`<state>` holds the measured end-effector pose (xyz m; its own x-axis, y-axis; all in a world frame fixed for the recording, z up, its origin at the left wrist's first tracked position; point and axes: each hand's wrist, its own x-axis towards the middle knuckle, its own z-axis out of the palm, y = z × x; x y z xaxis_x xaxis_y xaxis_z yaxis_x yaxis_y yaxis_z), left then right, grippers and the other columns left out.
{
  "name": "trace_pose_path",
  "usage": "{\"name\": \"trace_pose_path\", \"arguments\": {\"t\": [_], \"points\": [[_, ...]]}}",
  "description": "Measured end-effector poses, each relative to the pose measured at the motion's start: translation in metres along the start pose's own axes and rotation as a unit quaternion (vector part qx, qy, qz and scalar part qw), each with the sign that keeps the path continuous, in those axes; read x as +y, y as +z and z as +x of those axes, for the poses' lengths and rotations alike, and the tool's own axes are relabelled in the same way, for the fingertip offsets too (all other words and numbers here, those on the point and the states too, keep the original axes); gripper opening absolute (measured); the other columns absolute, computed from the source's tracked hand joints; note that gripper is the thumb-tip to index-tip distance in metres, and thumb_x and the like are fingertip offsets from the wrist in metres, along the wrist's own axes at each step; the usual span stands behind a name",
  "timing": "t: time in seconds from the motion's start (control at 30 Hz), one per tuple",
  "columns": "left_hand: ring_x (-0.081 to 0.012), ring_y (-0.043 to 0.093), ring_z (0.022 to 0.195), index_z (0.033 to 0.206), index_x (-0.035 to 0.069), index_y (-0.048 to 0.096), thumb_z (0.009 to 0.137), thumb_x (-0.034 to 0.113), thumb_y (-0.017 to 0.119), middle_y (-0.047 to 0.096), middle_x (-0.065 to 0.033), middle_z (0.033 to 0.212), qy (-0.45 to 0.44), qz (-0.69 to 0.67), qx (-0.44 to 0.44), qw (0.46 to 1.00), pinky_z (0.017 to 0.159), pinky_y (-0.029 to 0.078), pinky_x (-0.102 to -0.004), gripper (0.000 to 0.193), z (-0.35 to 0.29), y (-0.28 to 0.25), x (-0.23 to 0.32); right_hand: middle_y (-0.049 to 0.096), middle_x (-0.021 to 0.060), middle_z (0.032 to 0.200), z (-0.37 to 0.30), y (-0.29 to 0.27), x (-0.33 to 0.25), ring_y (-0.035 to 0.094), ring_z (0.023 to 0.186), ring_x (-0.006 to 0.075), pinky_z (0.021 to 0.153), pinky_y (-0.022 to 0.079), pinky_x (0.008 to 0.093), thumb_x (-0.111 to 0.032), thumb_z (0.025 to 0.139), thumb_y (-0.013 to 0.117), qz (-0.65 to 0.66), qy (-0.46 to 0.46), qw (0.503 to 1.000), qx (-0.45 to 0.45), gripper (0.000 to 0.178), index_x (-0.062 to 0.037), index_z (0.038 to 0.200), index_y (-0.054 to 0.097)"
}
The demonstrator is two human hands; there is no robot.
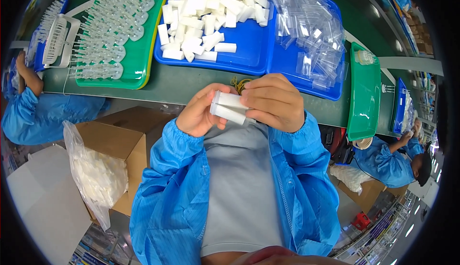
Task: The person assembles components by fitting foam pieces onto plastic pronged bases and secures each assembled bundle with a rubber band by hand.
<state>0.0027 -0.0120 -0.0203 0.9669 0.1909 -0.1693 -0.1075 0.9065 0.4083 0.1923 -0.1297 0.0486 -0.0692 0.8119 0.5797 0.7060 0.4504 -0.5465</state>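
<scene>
In front of my chest, my left hand [195,115] is closed around a clear plastic piece [214,106] with a flat rim facing left. Two white foam blocks [230,114] lie side by side at it, pointing right; how far they sit inside is hard to see. The fingers of my right hand [278,103] are pinched at the right end of the upper foam block. Just beyond the hands, a blue tray [249,49] carries a heap of similar white foam blocks [203,20]. To its right, another blue tray [287,63] holds loose clear plastic sleeves [311,30].
A green tray [136,70] at left bears rows of clear pronged parts [108,30]. Another green tray [362,102] stands right. Yellow bands [239,83] lie behind my hands. A cardboard box [117,130] with a bag of white pieces [98,178] is at lower left. People in blue work either side.
</scene>
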Motion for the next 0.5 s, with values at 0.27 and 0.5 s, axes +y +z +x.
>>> {"name": "trace_pose_path", "arguments": {"t": [0.27, 0.5], "points": [[-0.0247, 0.065, 0.086, 0.109, 0.005, 0.051, 0.092, 0.023, 0.058, 0.045, -0.0123, 0.124, 0.055, 0.084, -0.009, 0.995, 0.060, 0.058, -0.0273, 0.026, -0.005, -0.007, 0.005, 0.067, 0.0099, 0.094, -0.026, -0.037, 0.022, 0.061, 0.089, 0.0292, 0.078, 0.046, 0.0370, -0.008, 0.073, 0.072, -0.249, 0.204, 0.945, 0.057, 0.018, -0.0068, 0.091, 0.069], [-0.0223, 0.055, 0.111, 0.135, 0.006, 0.040, 0.078, 0.003, 0.069, 0.045, -0.0095, 0.127, 0.077, 0.152, 0.042, 0.985, 0.071, 0.053, -0.0282, 0.064, -0.005, 0.007, 0.012, 0.059, 0.0074, 0.080, -0.055, -0.054, 0.037, 0.057, 0.080, 0.0269, 0.069, 0.045, 0.0376, -0.015, 0.070, 0.075, -0.400, 0.326, 0.856, 0.013, 0.035, -0.0090, 0.103, 0.064]]}}
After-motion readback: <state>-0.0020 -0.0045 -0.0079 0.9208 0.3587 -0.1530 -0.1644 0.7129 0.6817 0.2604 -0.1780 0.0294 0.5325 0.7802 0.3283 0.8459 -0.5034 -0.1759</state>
